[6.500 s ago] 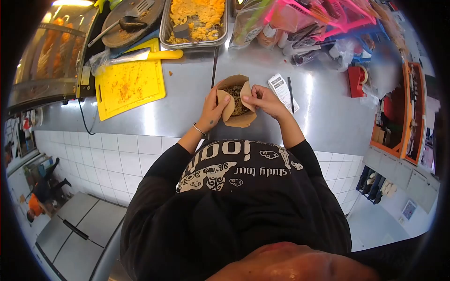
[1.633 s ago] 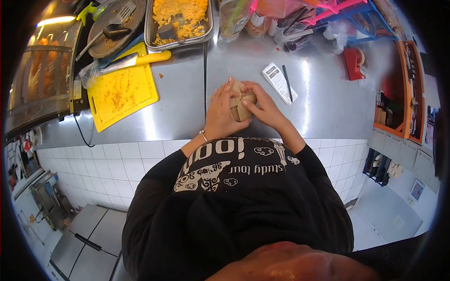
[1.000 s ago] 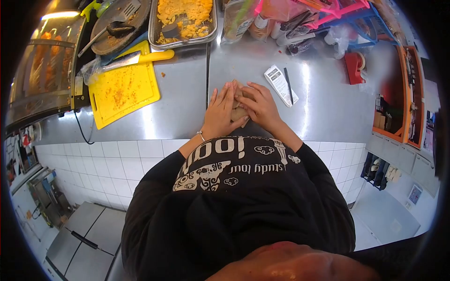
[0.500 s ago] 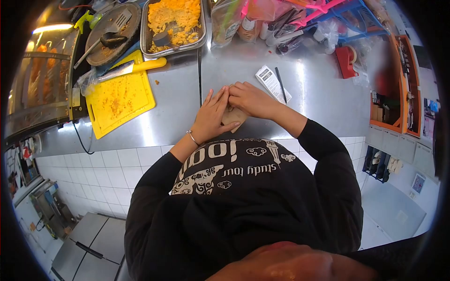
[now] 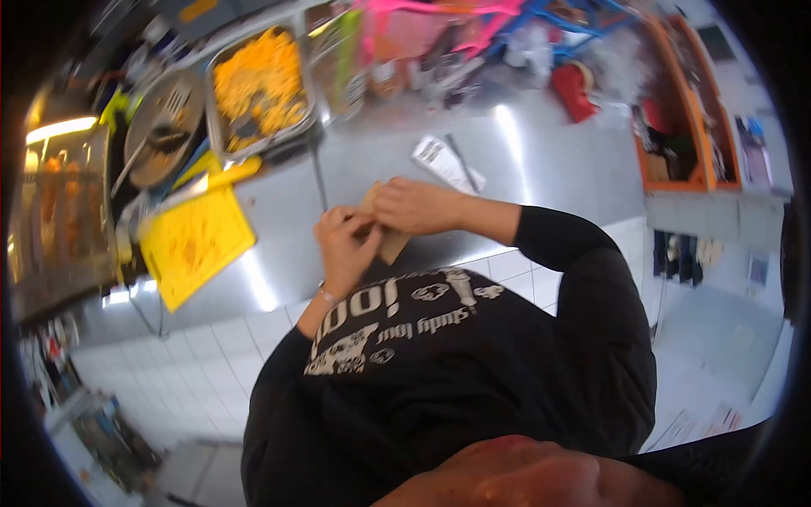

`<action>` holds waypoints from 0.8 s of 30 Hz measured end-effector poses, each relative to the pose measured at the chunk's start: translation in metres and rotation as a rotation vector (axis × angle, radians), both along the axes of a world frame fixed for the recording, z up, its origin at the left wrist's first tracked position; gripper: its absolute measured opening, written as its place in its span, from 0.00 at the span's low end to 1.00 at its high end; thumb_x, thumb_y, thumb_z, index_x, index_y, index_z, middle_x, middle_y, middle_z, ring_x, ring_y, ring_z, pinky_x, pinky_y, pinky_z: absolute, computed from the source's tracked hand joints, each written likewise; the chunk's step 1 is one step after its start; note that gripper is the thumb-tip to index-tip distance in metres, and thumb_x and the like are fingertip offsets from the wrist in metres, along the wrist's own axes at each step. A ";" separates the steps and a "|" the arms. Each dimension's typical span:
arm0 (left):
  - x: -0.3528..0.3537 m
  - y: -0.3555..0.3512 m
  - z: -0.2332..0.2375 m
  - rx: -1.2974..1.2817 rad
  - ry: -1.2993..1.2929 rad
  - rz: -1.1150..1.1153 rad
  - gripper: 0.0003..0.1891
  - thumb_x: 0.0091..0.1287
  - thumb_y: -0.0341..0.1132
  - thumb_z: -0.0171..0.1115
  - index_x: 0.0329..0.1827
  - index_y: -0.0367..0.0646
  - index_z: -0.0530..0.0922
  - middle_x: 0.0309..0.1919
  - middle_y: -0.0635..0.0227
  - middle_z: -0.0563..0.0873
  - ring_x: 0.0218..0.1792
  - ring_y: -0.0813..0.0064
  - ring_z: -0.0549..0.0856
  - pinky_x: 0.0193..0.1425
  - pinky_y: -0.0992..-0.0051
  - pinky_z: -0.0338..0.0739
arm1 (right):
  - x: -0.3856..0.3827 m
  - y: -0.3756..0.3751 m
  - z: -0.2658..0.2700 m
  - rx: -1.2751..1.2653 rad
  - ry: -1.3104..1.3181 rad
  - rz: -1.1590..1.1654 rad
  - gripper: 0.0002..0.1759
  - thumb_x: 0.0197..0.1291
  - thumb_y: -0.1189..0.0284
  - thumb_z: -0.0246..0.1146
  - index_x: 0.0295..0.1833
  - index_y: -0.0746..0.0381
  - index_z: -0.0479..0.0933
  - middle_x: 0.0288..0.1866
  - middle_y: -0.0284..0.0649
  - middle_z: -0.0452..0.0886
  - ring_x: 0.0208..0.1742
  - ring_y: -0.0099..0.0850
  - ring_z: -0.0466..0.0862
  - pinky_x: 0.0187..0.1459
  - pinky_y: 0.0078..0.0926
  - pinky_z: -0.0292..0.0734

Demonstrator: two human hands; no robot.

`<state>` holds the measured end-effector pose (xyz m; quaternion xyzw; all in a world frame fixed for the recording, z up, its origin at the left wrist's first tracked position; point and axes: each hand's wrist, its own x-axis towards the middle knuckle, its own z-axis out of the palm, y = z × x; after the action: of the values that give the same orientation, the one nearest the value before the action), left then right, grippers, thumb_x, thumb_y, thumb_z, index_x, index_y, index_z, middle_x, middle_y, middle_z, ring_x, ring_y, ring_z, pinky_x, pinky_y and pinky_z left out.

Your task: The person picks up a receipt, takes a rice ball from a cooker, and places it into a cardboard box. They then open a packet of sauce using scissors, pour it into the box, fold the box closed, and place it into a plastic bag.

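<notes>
A small tan packet point(image 5: 394, 245), seemingly paper, is between my hands at the front edge of the steel counter. My left hand point(image 5: 343, 247) has its fingers bent and its thumb against the packet's left side. From above, my right hand point(image 5: 416, 206) closes over the top of the packet, fingers curled together. Both hands cover much of it, and blur hides the fine detail. Just beyond my right hand lie a printed white slip point(image 5: 441, 160) and a dark pen-like stick point(image 5: 462, 162).
To the left are a yellow cutting board point(image 5: 198, 245) with crumbs and a yellow-handled knife point(image 5: 234, 175). Behind them stand a metal tray point(image 5: 311, 97) of orange crumbly food and a round board point(image 5: 152, 106) with utensils. A red tape dispenser point(image 5: 574, 91) sits at the back right.
My left hand has gone from lying flat over the packet to bent fingers pinching at it. My right hand stays on its top. The whole view has shifted and tilted.
</notes>
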<state>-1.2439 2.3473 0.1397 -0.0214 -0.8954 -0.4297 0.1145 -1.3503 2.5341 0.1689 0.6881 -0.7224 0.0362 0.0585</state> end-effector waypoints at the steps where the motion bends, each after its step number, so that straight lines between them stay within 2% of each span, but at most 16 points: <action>1: -0.003 -0.002 0.000 0.006 -0.028 -0.019 0.09 0.51 0.36 0.73 0.33 0.44 0.85 0.36 0.66 0.84 0.42 0.60 0.81 0.48 0.63 0.71 | -0.001 0.001 -0.001 -0.066 0.010 0.016 0.13 0.57 0.65 0.57 0.45 0.59 0.76 0.41 0.35 0.75 0.48 0.33 0.76 0.51 0.30 0.68; 3: -0.006 -0.006 0.003 -0.086 -0.163 -0.042 0.07 0.51 0.36 0.75 0.32 0.47 0.87 0.38 0.69 0.83 0.46 0.63 0.79 0.51 0.63 0.65 | -0.001 0.000 -0.003 -0.132 0.025 0.035 0.12 0.57 0.65 0.57 0.43 0.58 0.76 0.41 0.34 0.74 0.47 0.32 0.75 0.50 0.29 0.68; 7: -0.014 -0.001 0.009 -0.204 -0.204 -0.077 0.08 0.52 0.39 0.76 0.29 0.48 0.87 0.37 0.70 0.81 0.47 0.64 0.78 0.52 0.63 0.65 | 0.001 0.001 -0.015 -0.180 -0.022 0.003 0.09 0.58 0.65 0.59 0.41 0.58 0.76 0.41 0.34 0.74 0.47 0.33 0.75 0.50 0.32 0.67; 10: -0.015 -0.002 0.011 -0.080 -0.231 -0.090 0.08 0.53 0.39 0.76 0.31 0.49 0.87 0.37 0.71 0.80 0.48 0.65 0.77 0.53 0.64 0.64 | 0.013 0.003 -0.017 -0.092 -0.325 -0.380 0.09 0.58 0.66 0.61 0.39 0.59 0.78 0.43 0.34 0.74 0.50 0.35 0.73 0.53 0.36 0.65; 13: -0.011 -0.004 0.001 0.092 -0.190 -0.085 0.08 0.55 0.39 0.76 0.32 0.48 0.88 0.37 0.70 0.78 0.47 0.66 0.76 0.54 0.66 0.66 | 0.023 0.000 -0.011 -0.262 -0.500 -0.777 0.09 0.56 0.66 0.63 0.35 0.61 0.80 0.47 0.37 0.74 0.55 0.36 0.70 0.55 0.42 0.61; 16: -0.008 -0.002 -0.016 0.245 -0.166 -0.054 0.08 0.56 0.37 0.77 0.34 0.46 0.88 0.39 0.67 0.76 0.47 0.66 0.75 0.54 0.68 0.68 | 0.029 -0.012 -0.006 -0.256 -0.578 -0.911 0.12 0.54 0.66 0.63 0.34 0.65 0.83 0.50 0.39 0.74 0.58 0.37 0.68 0.56 0.43 0.59; 19: -0.005 0.002 -0.023 0.364 -0.176 0.006 0.09 0.55 0.36 0.78 0.34 0.44 0.88 0.39 0.66 0.74 0.47 0.67 0.74 0.53 0.70 0.69 | 0.034 -0.019 -0.016 -0.308 -0.680 -0.982 0.12 0.53 0.68 0.63 0.37 0.66 0.83 0.52 0.41 0.74 0.61 0.38 0.67 0.59 0.46 0.57; 22: -0.002 0.008 -0.022 0.402 -0.123 0.059 0.09 0.55 0.35 0.78 0.35 0.43 0.88 0.39 0.66 0.74 0.48 0.67 0.75 0.53 0.71 0.69 | 0.035 -0.019 -0.022 -0.295 -0.698 -1.007 0.14 0.52 0.69 0.64 0.41 0.67 0.82 0.54 0.42 0.73 0.64 0.40 0.67 0.61 0.48 0.56; 24: -0.001 0.007 -0.023 0.344 -0.098 0.059 0.09 0.54 0.34 0.78 0.35 0.43 0.88 0.40 0.66 0.74 0.48 0.67 0.74 0.54 0.70 0.69 | 0.037 -0.017 -0.026 -0.322 -0.642 -1.004 0.12 0.53 0.68 0.65 0.40 0.63 0.80 0.55 0.42 0.74 0.62 0.41 0.68 0.59 0.48 0.56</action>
<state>-1.2447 2.3543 0.1165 0.0456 -0.8136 -0.5734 0.0851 -1.3131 2.5166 0.1427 0.2015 -0.9251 0.3183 -0.0486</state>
